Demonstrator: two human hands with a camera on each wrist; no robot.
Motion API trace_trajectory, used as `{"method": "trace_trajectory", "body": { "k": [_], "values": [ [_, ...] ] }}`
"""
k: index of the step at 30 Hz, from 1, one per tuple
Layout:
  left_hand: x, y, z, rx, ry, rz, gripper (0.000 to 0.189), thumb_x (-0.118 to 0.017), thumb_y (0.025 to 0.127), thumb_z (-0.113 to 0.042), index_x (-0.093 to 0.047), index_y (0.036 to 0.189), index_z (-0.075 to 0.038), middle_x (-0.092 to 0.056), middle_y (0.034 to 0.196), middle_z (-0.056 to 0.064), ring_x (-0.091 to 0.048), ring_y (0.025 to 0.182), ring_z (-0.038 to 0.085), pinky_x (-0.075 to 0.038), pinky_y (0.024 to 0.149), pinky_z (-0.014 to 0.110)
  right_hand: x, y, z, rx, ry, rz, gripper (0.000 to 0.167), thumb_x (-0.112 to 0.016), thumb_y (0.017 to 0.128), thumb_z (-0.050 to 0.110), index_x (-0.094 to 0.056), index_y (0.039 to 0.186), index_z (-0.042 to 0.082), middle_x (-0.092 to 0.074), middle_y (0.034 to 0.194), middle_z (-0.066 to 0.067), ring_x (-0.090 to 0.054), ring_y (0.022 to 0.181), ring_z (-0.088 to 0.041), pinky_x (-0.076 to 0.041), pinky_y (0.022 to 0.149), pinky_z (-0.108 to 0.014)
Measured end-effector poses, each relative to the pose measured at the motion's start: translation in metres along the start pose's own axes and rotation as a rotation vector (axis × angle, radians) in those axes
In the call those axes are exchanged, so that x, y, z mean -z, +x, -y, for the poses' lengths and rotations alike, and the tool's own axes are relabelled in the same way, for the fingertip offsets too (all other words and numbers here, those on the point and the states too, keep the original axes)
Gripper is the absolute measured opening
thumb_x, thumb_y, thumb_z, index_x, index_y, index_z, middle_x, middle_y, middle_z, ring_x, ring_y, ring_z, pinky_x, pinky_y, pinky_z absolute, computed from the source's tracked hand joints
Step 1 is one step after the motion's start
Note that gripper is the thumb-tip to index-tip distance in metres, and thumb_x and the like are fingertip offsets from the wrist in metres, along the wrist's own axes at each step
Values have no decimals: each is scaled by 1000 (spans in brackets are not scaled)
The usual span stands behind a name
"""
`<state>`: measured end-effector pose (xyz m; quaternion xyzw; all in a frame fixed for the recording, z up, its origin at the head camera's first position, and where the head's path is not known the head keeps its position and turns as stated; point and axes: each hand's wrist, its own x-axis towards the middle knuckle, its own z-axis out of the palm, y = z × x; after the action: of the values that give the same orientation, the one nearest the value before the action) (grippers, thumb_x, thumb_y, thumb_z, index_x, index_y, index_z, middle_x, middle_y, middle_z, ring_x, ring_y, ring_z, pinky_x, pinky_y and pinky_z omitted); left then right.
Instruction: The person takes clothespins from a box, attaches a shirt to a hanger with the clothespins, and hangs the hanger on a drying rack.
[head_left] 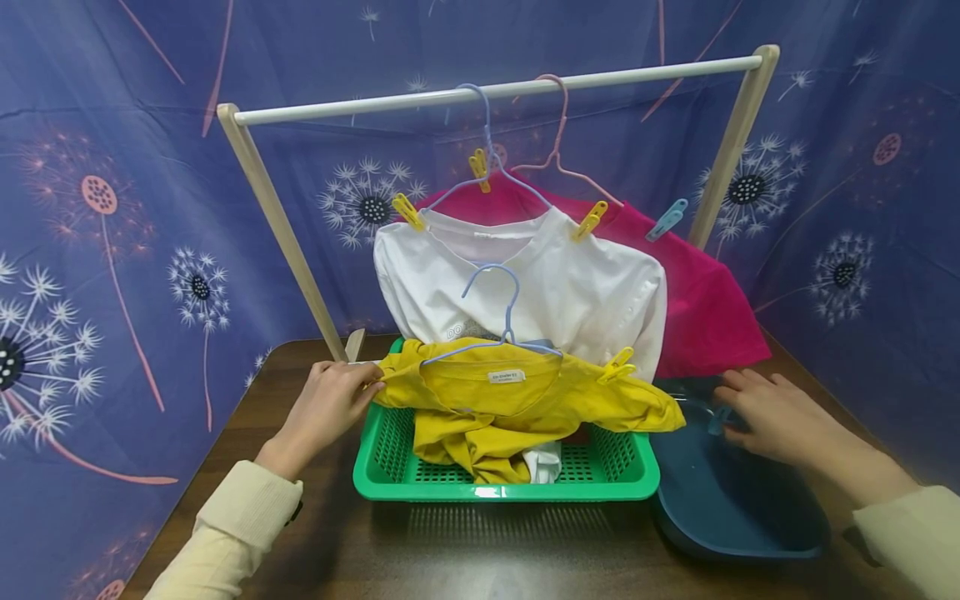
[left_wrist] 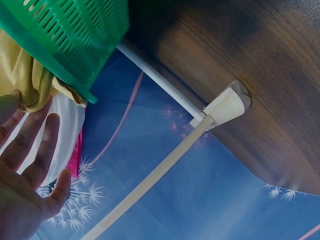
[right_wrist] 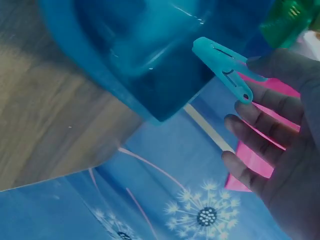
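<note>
A yellow shirt [head_left: 495, 392] on a blue hanger [head_left: 512, 312] lies over the green basket [head_left: 495, 492], a yellow clothespin [head_left: 617, 367] on its right shoulder. My left hand [head_left: 330, 400] pinches the shirt's left sleeve edge between thumb and forefinger; the left wrist view shows the other fingers of this hand [left_wrist: 30, 175] spread. Above the dark blue tray [head_left: 738, 508], my right hand [head_left: 783, 417] holds a light blue clothespin [right_wrist: 225, 67] between thumb and forefinger. Its other fingers extend loosely in the right wrist view.
Behind the basket stands a rack with a white bar [head_left: 420, 98] and wooden posts [head_left: 288, 242]. A white shirt [head_left: 525, 275] and a magenta garment [head_left: 705, 308] hang there on hangers, with clothespins attached. White cloth [head_left: 543, 462] lies in the basket. A patterned curtain [head_left: 135, 292] closes off the back.
</note>
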<state>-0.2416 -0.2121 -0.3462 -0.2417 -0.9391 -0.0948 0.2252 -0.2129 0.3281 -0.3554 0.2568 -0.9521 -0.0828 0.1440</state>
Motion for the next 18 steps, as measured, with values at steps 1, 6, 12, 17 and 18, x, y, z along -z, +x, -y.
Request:
{"method": "trace_trajectory", "body": {
  "k": [1,6,12,17,18],
  "values": [
    [0,0,0,0,0,0,4,-62,86,-23,-64,89,-21,-67,80,-10,-57,68,11,-37,84,48,2,0,1,12,-3,-22,30,-80,60,28,-63,80,14,-55,83,-3,-51,74,-20,-40,54,-37],
    [0,-1,1,-1,-2,-1,4,-62,87,-23,-64,89,-20,-66,80,-10,-57,67,10,-37,84,49,10,2,2,91,-13,-156,31,-81,54,25,-62,77,15,-48,76,3,-45,67,-14,-28,51,-25],
    [0,-1,1,1,-3,-1,4,-62,87,-23,-63,88,-20,-66,81,-10,-58,68,11,-37,84,49,22,7,3,156,0,-252,44,-61,76,56,-66,82,13,-51,77,2,-45,67,-14,-31,51,-25],
    [0,-1,1,1,-10,4,4,-62,87,-23,-63,88,-20,-66,80,-10,-57,68,11,-37,85,48,31,12,6,167,24,-311,78,-9,83,64,-67,85,12,-52,78,1,-47,69,-15,-35,51,-28],
    [0,-1,1,0,-11,3,4,-62,87,-23,-63,88,-20,-65,80,-10,-57,68,10,-37,84,48,33,13,7,169,25,-320,77,-10,84,64,-67,85,12,-52,78,1,-47,69,-15,-36,52,-28]
  ]
}}
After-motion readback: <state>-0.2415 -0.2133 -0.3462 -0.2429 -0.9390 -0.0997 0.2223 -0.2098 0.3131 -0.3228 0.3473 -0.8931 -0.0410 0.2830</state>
